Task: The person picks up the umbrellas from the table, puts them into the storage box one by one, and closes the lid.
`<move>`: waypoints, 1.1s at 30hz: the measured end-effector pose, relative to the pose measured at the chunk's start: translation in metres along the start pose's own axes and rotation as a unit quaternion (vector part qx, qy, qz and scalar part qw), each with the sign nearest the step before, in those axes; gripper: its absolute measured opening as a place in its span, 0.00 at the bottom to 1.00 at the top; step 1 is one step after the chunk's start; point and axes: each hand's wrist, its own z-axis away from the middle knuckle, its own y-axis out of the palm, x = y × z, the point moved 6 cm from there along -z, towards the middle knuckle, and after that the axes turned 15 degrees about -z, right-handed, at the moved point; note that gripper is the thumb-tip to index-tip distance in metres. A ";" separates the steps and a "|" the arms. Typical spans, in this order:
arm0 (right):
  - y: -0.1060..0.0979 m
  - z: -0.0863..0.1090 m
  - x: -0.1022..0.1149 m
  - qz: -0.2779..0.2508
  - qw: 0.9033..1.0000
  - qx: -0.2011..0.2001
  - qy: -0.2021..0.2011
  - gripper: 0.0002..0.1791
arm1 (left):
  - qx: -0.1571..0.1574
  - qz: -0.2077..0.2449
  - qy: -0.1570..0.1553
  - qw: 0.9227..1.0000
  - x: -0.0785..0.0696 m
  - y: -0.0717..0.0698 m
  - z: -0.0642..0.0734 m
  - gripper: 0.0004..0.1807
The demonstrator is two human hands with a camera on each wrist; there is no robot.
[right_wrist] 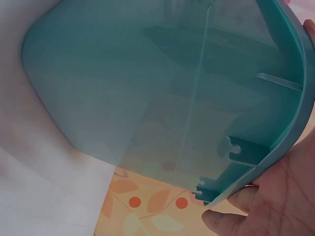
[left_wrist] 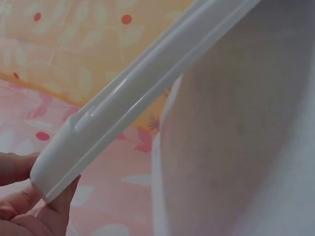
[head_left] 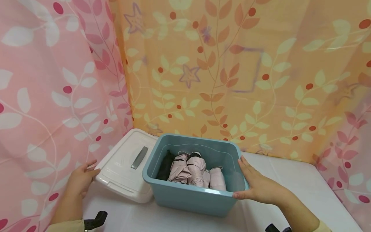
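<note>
My left hand (head_left: 79, 178) pinches the near left corner of a white plastic lid (head_left: 123, 174) between thumb and fingers. The lid has a grey handle (head_left: 139, 158) and lies beside the box, its far right side overlapped by the box in the head view. In the left wrist view the lid's edge (left_wrist: 113, 103) slants up from the fingertips. My right hand (head_left: 258, 185) rests along the right end of a blue storage box (head_left: 191, 196), fingers extended on the rim and thumb at the front corner. Several folded pale pink umbrellas (head_left: 197, 169) and a black bundle (head_left: 166, 166) lie inside.
A white cloth-covered table (head_left: 278, 167) lies under the box. Patterned orange curtain (head_left: 214, 64) stands close behind it, and pink curtain (head_left: 52, 96) hangs at the left. Black wrist mounts (head_left: 97, 220) show at the lower edge.
</note>
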 end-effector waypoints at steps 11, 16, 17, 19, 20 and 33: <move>0.000 0.000 0.000 0.004 1.000 -0.002 -0.002 0.63 | 0.050 0.176 0.010 0.983 -0.027 -0.001 0.014 0.21; 0.001 0.000 0.000 0.001 1.000 -0.002 -0.002 0.63 | 0.075 0.190 0.052 0.978 -0.047 0.004 0.023 0.05; 0.001 0.000 0.000 0.000 1.000 -0.002 -0.002 0.63 | 0.075 0.183 0.056 0.979 -0.050 0.005 0.026 0.05; 0.001 0.000 0.000 -0.002 1.000 -0.002 -0.003 0.63 | 0.063 0.168 0.069 0.981 -0.057 0.006 0.030 0.05; 0.000 0.000 0.000 -0.003 1.000 -0.001 -0.003 0.63 | 0.058 0.162 0.078 0.982 -0.061 0.007 0.031 0.05; 0.000 -0.001 0.001 -0.007 1.000 0.005 -0.006 0.64 | 0.006 0.200 0.168 0.965 -0.096 -0.013 0.052 0.04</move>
